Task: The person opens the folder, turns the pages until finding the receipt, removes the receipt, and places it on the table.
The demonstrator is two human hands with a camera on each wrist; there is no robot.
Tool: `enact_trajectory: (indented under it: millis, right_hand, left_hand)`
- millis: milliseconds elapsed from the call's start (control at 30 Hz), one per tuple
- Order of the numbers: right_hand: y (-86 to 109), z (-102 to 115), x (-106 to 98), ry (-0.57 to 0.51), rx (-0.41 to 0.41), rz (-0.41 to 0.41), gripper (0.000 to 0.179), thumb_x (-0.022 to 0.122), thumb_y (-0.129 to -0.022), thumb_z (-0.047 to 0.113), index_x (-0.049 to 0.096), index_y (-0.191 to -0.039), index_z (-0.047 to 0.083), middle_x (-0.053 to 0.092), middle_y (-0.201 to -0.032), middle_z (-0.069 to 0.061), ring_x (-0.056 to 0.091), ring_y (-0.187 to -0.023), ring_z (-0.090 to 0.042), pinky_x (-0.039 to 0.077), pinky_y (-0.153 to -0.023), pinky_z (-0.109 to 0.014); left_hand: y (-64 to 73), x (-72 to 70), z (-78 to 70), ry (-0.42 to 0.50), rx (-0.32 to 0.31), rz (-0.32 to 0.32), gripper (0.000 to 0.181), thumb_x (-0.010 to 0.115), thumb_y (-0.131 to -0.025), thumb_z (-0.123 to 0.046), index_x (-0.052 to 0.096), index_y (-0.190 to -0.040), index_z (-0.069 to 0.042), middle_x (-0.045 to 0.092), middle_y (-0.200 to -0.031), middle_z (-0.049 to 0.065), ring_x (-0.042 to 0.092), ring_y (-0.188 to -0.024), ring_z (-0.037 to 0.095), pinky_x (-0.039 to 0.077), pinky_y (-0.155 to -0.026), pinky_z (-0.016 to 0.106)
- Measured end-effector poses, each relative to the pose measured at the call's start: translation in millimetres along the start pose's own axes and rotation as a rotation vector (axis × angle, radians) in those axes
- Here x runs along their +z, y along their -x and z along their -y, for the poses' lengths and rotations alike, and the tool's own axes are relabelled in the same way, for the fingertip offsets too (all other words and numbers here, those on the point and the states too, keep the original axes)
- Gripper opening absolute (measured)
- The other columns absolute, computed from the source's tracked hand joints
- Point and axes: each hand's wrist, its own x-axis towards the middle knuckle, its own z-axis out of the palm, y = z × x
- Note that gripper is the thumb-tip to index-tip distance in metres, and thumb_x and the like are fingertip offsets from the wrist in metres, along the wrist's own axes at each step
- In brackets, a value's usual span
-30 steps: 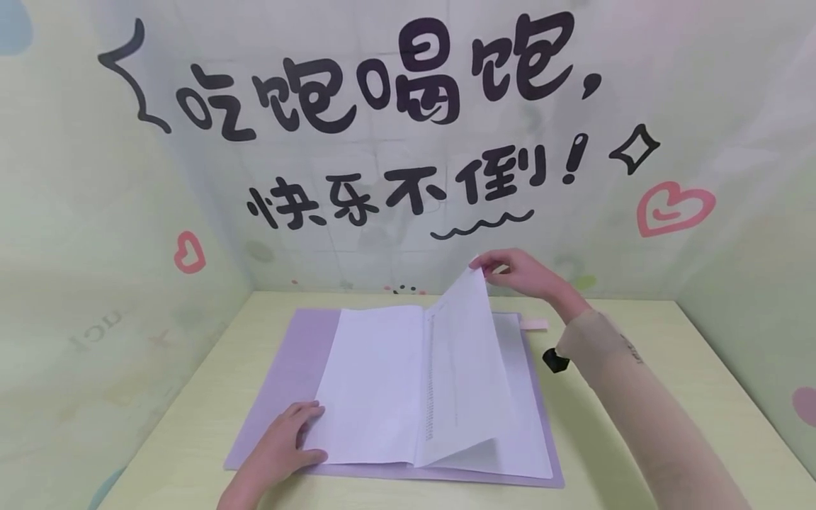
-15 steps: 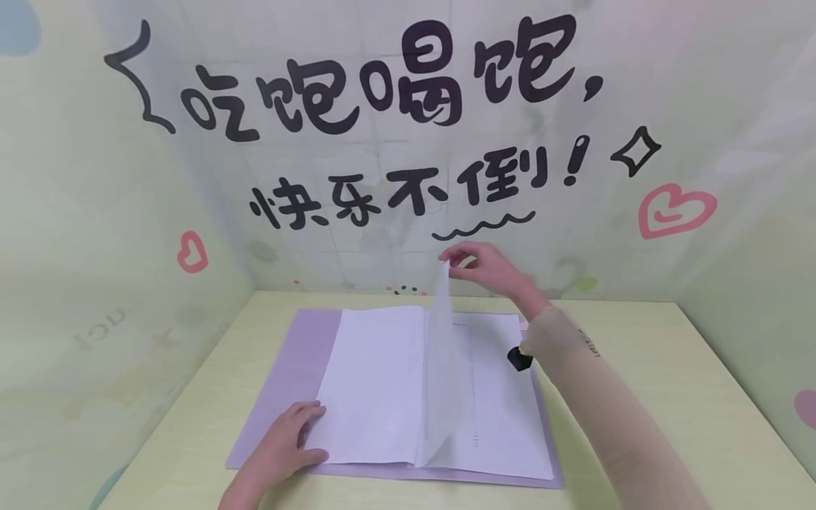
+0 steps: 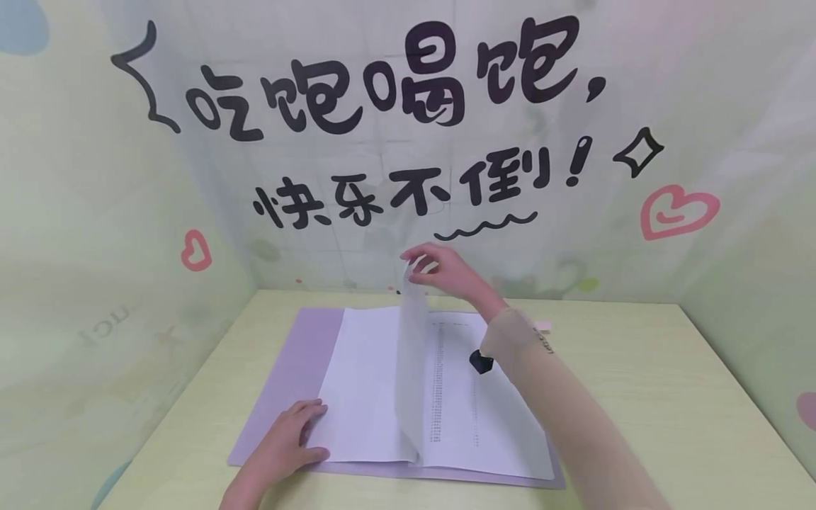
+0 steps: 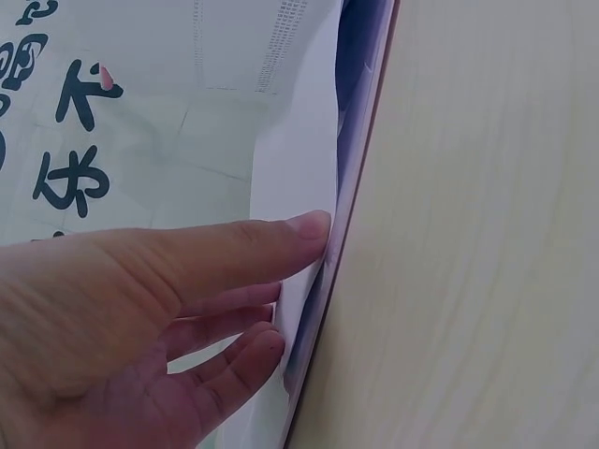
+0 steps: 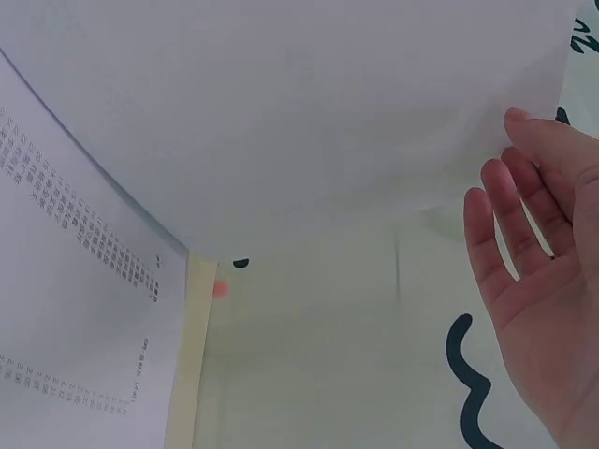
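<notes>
A purple folder point(image 3: 310, 354) lies spread on the table with white paper pages inside. My right hand point(image 3: 440, 273) pinches the top corner of one raised page point(image 3: 411, 361), which stands nearly upright near the fold. In the right wrist view, the thumb and fingertips of that hand point(image 5: 543, 243) meet at the page's corner. Columns of small print show on the right-hand page point(image 3: 459, 418). My left hand point(image 3: 280, 443) rests at the lower left corner of the blank left-hand page point(image 3: 363, 382). Its thumb point(image 4: 253, 245) touches the paper's edge in the left wrist view.
The pale wooden table point(image 3: 644, 382) extends on both sides of the folder. Behind it stands a printed wall sheet point(image 3: 357, 276) with large black characters and hearts. A pink tab point(image 3: 543, 326) sticks out at the folder's right. A black piece point(image 3: 481, 361) hangs at the right cuff.
My right hand has carried the page leftward from the right side past the fold, uncovering the printed page beneath. The left hand has stayed in place.
</notes>
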Motion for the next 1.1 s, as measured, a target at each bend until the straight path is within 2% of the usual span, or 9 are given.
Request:
enact_trajectory:
  millis: [133,367,567,700,833,933,1000,1100]
  right_hand:
    - [-3.9,-1.7,12.1,-0.028,-0.011,0.015,0.042,0.07,-0.089,0.007,0.06,-0.13,0.011,0.061,-0.13,-0.011,0.063,-0.11,-0.023,0.057,-0.095,-0.035]
    - [-7.3,-5.0,33.6,-0.044,-0.044,0.025,0.052,0.071,-0.088,0.003,0.056,-0.136,0.014,0.057,-0.135,-0.008,0.062,-0.113,-0.024,0.057,-0.095,-0.036]
    - [-10.5,-9.3,51.9,0.039,-0.07,0.083,0.064,0.07,-0.088,0.002,0.047,-0.145,0.018,0.052,-0.142,-0.002,0.06,-0.11,-0.02,0.058,-0.09,-0.029]
    - [-12.5,-13.3,63.1,0.102,-0.075,0.123,0.072,0.071,-0.088,0.004,0.041,-0.15,0.022,0.047,-0.147,0.002,0.058,-0.11,-0.017,0.058,-0.089,-0.025]
    - [-14.0,-15.8,73.6,0.133,-0.066,0.154,0.078,0.073,-0.087,0.006,0.036,-0.153,0.026,0.042,-0.151,0.004,0.057,-0.111,-0.015,0.057,-0.089,-0.023]
    - [-15.0,-17.1,81.6,0.134,-0.058,0.179,0.082,0.073,-0.087,0.006,0.032,-0.155,0.026,0.038,-0.154,0.004,0.055,-0.115,-0.016,0.056,-0.089,-0.024]
    - [-15.7,-18.5,86.7,0.134,-0.048,0.191,0.084,0.073,-0.087,0.007,0.03,-0.156,0.027,0.036,-0.156,0.005,0.053,-0.117,-0.015,0.055,-0.09,-0.024]
    - [-17.6,-21.6,94.5,0.145,-0.033,0.204,0.087,0.074,-0.086,0.008,0.027,-0.156,0.03,0.035,-0.157,0.006,0.051,-0.118,-0.014,0.055,-0.092,-0.023]
  left_hand:
    - [-0.2,-0.4,0.3,0.007,-0.002,0.007,0.068,0.088,-0.068,-0.021,0.061,-0.128,0.0,0.057,-0.138,0.017,0.05,-0.129,0.043,0.04,-0.11,0.058]
    - [0.1,-1.8,3.8,-0.013,0.046,0.004,0.068,0.088,-0.068,-0.021,0.062,-0.127,-0.001,0.059,-0.135,0.016,0.053,-0.127,0.042,0.042,-0.108,0.058]
    - [2.4,-2.9,6.5,-0.021,0.065,0.003,0.068,0.088,-0.067,-0.019,0.062,-0.126,0.0,0.06,-0.134,0.016,0.054,-0.127,0.041,0.042,-0.108,0.057]
    - [2.3,-2.0,7.9,-0.025,0.061,0.014,0.075,0.089,-0.066,-0.023,0.059,-0.13,0.002,0.06,-0.134,0.016,0.055,-0.125,0.04,0.043,-0.107,0.056]
    - [2.7,-2.1,9.4,-0.013,0.053,-0.003,0.075,0.089,-0.064,-0.024,0.061,-0.129,-0.001,0.062,-0.131,0.013,0.058,-0.119,0.033,0.047,-0.103,0.05]
    - [2.8,-2.9,11.4,0.019,0.051,-0.009,0.069,0.089,-0.064,-0.022,0.063,-0.125,-0.005,0.065,-0.12,0.005,0.056,-0.103,0.018,0.051,-0.088,0.034]
    - [2.1,-3.8,12.8,0.059,0.058,0.005,0.064,0.089,-0.065,-0.02,0.064,-0.121,-0.006,0.064,-0.105,0.002,0.051,-0.089,0.01,0.046,-0.075,0.024]
    - [0.8,-5.7,15.6,0.136,0.067,0.035,0.058,0.088,-0.066,-0.017,0.061,-0.116,-0.004,0.053,-0.084,0.0,0.041,-0.074,0.004,0.037,-0.063,0.018]
